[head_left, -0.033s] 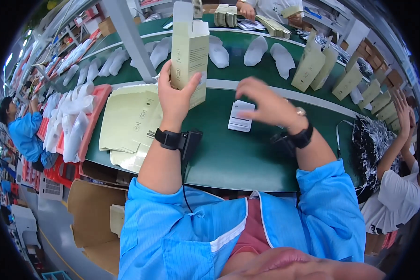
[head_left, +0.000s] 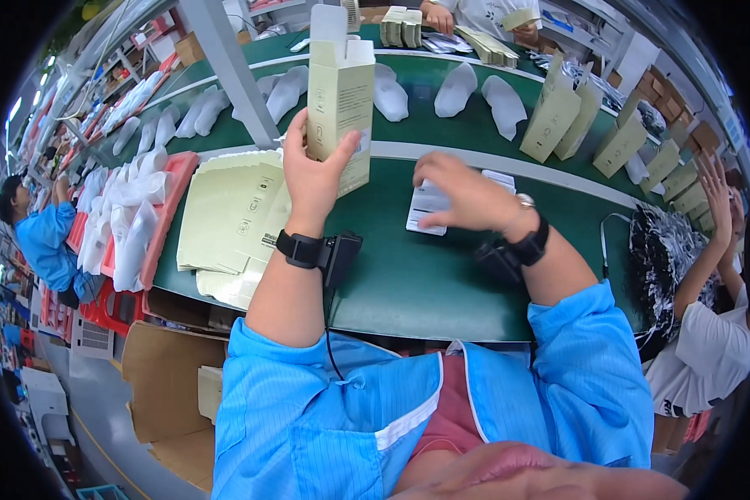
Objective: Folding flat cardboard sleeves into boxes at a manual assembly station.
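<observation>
My left hand (head_left: 315, 171) is closed round a pale yellow-green carton (head_left: 342, 117), held upright with its top flap raised. Over a stack of white printed leaflets (head_left: 425, 218) hovers my right hand (head_left: 467, 193), slightly blurred. Its thumb stands apart from the fingers, with nothing visible between them. I cannot tell whether its fingertips touch the leaflets. More white paper (head_left: 500, 180) shows just behind the right wrist. To the left of my left hand lies a pile of flat pale green cartons (head_left: 225, 208).
A red tray (head_left: 183, 179) of white wrapped items stands at the left. Beyond a pale rail, white wrapped pieces (head_left: 456, 90) and upright cartons (head_left: 550, 117) line the green belt. A grey post (head_left: 229, 67) rises nearby. Black-and-silver bundles (head_left: 667, 258) lie right; other people work around.
My right hand has shifted slightly left and down, covering more of the leaflet stack. White paper behind its wrist has come into view. The left hand and carton look nearly unmoved.
</observation>
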`<state>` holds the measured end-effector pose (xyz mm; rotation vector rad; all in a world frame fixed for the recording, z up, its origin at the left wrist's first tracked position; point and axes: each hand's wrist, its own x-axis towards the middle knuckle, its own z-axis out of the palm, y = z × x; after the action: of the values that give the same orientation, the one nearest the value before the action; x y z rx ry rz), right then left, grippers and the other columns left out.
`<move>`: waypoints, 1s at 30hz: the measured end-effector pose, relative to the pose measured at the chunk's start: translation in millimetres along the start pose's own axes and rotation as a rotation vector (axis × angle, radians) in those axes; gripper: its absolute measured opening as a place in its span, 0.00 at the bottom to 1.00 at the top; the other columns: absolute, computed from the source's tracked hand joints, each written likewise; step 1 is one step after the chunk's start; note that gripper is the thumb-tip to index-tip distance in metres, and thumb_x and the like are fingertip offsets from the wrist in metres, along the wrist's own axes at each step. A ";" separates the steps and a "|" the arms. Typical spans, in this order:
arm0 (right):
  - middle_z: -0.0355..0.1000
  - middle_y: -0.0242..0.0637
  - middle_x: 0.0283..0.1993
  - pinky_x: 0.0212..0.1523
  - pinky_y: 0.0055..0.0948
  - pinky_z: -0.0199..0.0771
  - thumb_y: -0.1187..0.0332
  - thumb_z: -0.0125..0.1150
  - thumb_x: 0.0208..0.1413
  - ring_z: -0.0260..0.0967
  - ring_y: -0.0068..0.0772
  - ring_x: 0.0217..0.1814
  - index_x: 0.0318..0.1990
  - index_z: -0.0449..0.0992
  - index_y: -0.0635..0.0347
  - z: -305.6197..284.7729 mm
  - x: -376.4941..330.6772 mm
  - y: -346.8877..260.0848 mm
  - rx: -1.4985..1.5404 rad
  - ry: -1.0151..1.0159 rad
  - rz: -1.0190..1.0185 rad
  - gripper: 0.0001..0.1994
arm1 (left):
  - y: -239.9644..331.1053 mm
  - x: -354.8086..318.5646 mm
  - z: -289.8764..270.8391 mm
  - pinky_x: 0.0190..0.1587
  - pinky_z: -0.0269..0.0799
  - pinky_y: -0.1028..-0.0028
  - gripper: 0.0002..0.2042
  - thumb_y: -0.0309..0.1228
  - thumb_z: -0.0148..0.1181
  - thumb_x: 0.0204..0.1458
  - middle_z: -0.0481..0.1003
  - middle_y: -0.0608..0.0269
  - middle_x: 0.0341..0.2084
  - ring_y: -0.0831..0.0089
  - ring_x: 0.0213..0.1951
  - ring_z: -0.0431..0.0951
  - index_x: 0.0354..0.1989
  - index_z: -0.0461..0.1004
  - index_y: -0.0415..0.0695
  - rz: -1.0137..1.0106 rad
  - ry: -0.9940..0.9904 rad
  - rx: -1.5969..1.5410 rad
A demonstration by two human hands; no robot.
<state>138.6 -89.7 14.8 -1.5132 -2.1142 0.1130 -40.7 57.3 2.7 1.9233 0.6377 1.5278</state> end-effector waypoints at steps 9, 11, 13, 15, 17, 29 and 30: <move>0.62 0.38 0.40 0.48 0.33 0.64 0.60 0.70 0.40 0.61 0.43 0.44 0.32 0.66 0.59 33.0 -2.8 29.9 0.035 -0.331 0.108 0.19 | -22.7 2.6 4.7 0.50 0.66 0.69 0.36 0.41 0.71 0.38 0.68 0.51 0.47 0.66 0.48 0.71 0.54 0.63 0.35 -0.086 -0.148 -0.104; 0.63 0.38 0.39 0.48 0.33 0.64 0.60 0.71 0.39 0.61 0.43 0.44 0.31 0.66 0.59 31.9 -2.4 27.2 0.039 -0.320 0.098 0.19 | -23.2 0.7 3.3 0.50 0.67 0.69 0.37 0.41 0.71 0.38 0.68 0.51 0.47 0.66 0.48 0.71 0.54 0.63 0.35 -0.090 -0.158 -0.087; 0.63 0.37 0.40 0.49 0.32 0.64 0.62 0.70 0.40 0.61 0.42 0.46 0.31 0.67 0.59 31.1 -2.2 27.6 0.037 -0.340 0.122 0.17 | -20.7 -0.4 5.0 0.50 0.67 0.69 0.37 0.41 0.71 0.38 0.69 0.51 0.46 0.66 0.47 0.71 0.55 0.63 0.35 -0.093 -0.179 -0.114; 0.63 0.37 0.40 0.49 0.32 0.63 0.63 0.69 0.41 0.61 0.41 0.47 0.30 0.67 0.59 31.1 -1.8 30.2 0.037 -0.349 0.130 0.16 | -21.0 -0.2 5.0 0.50 0.67 0.70 0.37 0.41 0.71 0.38 0.69 0.51 0.46 0.66 0.47 0.71 0.55 0.62 0.35 -0.093 -0.188 -0.123; 0.65 0.37 0.39 0.48 0.32 0.65 0.66 0.67 0.43 0.62 0.40 0.46 0.31 0.69 0.59 28.9 -3.6 34.9 0.118 -0.356 0.094 0.13 | -22.9 0.1 5.4 0.50 0.67 0.70 0.37 0.41 0.71 0.38 0.69 0.51 0.46 0.66 0.47 0.71 0.55 0.62 0.35 -0.087 -0.197 -0.134; 0.71 0.38 0.44 0.49 0.32 0.67 0.72 0.53 0.57 0.69 0.34 0.45 0.41 0.72 0.61 -39.1 0.7 18.8 -0.062 0.872 -0.123 0.07 | -7.1 -10.5 4.8 0.49 0.67 0.70 0.37 0.40 0.72 0.37 0.69 0.53 0.45 0.66 0.47 0.71 0.56 0.62 0.39 -0.108 -0.494 -0.235; 0.71 0.39 0.41 0.49 0.33 0.67 0.70 0.54 0.56 0.69 0.36 0.45 0.41 0.72 0.60 -33.7 1.4 20.3 -0.074 0.689 -0.090 0.07 | -5.0 -12.6 5.8 0.48 0.67 0.70 0.37 0.40 0.72 0.37 0.69 0.52 0.45 0.65 0.47 0.71 0.56 0.62 0.40 -0.058 -0.568 -0.210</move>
<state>171.3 -88.8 36.7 -1.2492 -1.6281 -0.4608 -37.9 51.2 -10.5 2.0191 0.2657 0.8996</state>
